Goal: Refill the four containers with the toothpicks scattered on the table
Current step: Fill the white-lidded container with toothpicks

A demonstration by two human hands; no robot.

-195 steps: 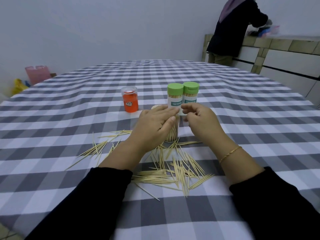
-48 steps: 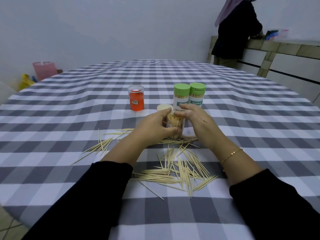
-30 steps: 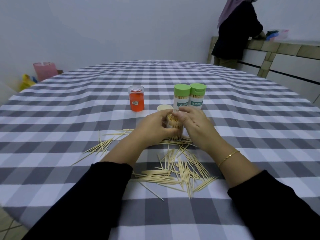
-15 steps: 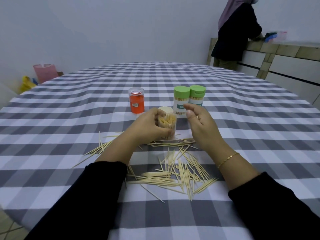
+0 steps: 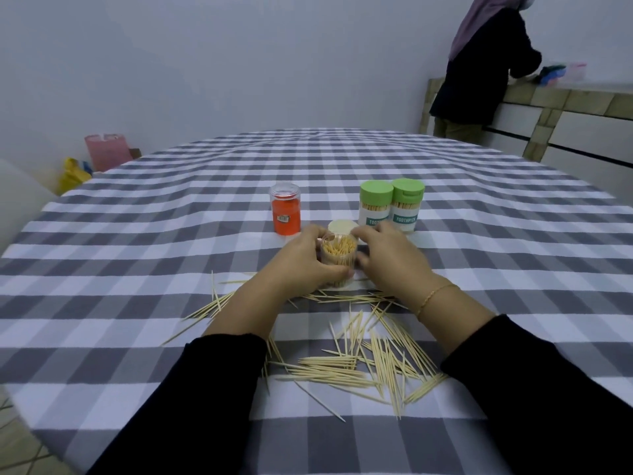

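A: Head view first: what is gripped, and by which of the hands?

B: An open clear container, packed nearly full with toothpicks standing on end, is wrapped by the left hand, thumb at the near side. The right hand is curled against the container's other side; whether it is truly gripped from there or only steadied cannot be told. It is carried by, or held just above, the tabletop; its base is hidden.

A: Which step is judged to be in hand?

B: The filling of the third container seems close to done. Two green-capped containers, already closed and full, are seen just beyond the right hand, touching each other. An orange-labelled container with a clear lid is seen beyond the left hand; its contents cannot be made out.

A: What remains?

B: Many scattered toothpicks are spread between the two forearms, nearer the body than the hands, and a smaller bunch is seen outside the left wrist.

A: What is called for next?

B: A pale round lid is lying just beyond the held container. Probably the sticks are to be levelled, and the lid is to be fetched and pressed on. The container should be kept upright meanwhile, since a tilt would likely spill the sticks. Afterwards another bundle must be gathered and aligned.
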